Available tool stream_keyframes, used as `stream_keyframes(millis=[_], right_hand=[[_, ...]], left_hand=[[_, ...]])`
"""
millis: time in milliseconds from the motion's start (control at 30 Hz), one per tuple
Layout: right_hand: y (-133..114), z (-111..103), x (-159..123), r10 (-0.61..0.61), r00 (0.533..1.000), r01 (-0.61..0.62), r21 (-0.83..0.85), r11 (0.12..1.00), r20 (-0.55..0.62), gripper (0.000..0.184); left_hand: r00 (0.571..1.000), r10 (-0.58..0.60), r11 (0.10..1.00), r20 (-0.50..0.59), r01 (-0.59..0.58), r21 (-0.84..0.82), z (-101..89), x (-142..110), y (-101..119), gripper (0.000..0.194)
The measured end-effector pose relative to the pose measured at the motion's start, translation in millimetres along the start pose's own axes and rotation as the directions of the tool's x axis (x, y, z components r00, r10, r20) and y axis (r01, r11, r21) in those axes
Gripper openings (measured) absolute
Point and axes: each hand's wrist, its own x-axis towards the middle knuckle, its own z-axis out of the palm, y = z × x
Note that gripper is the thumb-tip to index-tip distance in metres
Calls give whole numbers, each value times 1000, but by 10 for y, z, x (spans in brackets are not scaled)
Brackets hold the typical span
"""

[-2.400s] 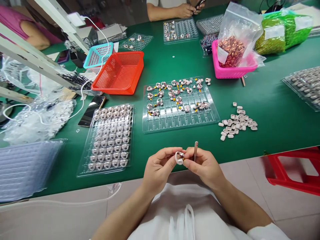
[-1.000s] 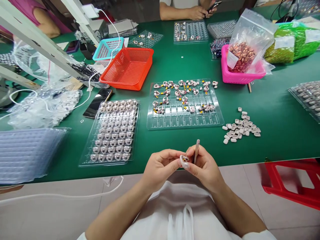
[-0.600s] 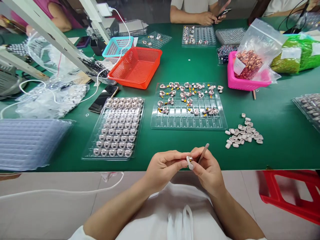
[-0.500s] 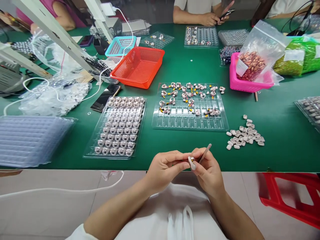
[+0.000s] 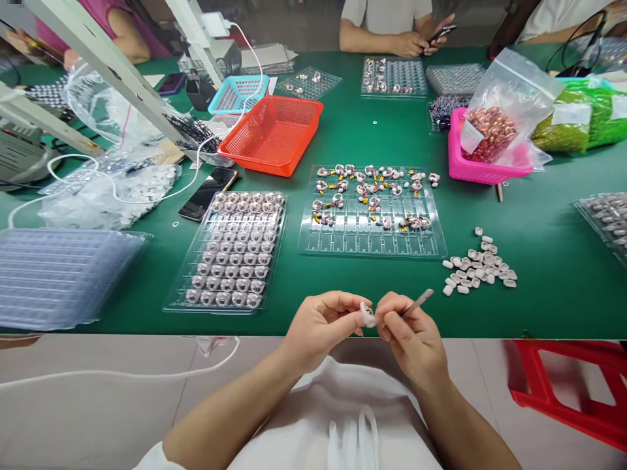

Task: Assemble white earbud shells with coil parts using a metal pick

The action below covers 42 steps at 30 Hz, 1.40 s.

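Note:
Just beyond the table's front edge, my left hand [image 5: 327, 328] pinches a small white earbud part [image 5: 367, 314] between thumb and fingertips. Close beside it on the right, my right hand [image 5: 412, 336] is closed around a thin, flat, grey stick-like tool [image 5: 420, 301]. One end of that tool points up and right; its other end is hidden by the fingers. Ahead lies a clear tray [image 5: 343, 245] with white earbud pieces bearing yellow tabs and fine wires. Right of it is a loose pile of small white caps [image 5: 477, 266].
On the left stand a filled tray of round shells [image 5: 230, 248], stacked clear trays [image 5: 63, 277] and a phone [image 5: 208, 192]. Behind are a red basket [image 5: 274, 137] and a pink basket [image 5: 490, 171] with a bag. Across the table, a person's hands [image 5: 416, 43] hold a phone. A red stool [image 5: 563, 385] stands right.
My right hand has drawn slightly right, away from the earbud part, which both hands touched before. The tool now leans further right. My left hand still keeps the part.

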Motion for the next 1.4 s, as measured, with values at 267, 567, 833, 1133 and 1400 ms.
stream_keyframes(millis=[267,567,833,1133,1400], right_hand=[[-274,-161,37,-251,967,237,-216,947,-42,43],[-250,-155,-93,-389,919,395,-197,897,69,35],[-214,-126,-110,-374,924,383,-212,899,83,36],[-187,-135,-108,-377,923,383,-212,899,72,35],[-179,-111,-75,-368,927,375,-179,910,73,34]], left_hand=[[999,-12,1000,-50,12,-13,-63,-33,-29,23],[986,53,995,-155,-38,96,-28,-53,-25,26],[985,81,990,-154,-61,126,-18,-50,-45,24],[981,66,993,-182,-47,110,-27,-57,-42,27],[984,52,995,-173,-38,87,-10,-52,-40,24]])
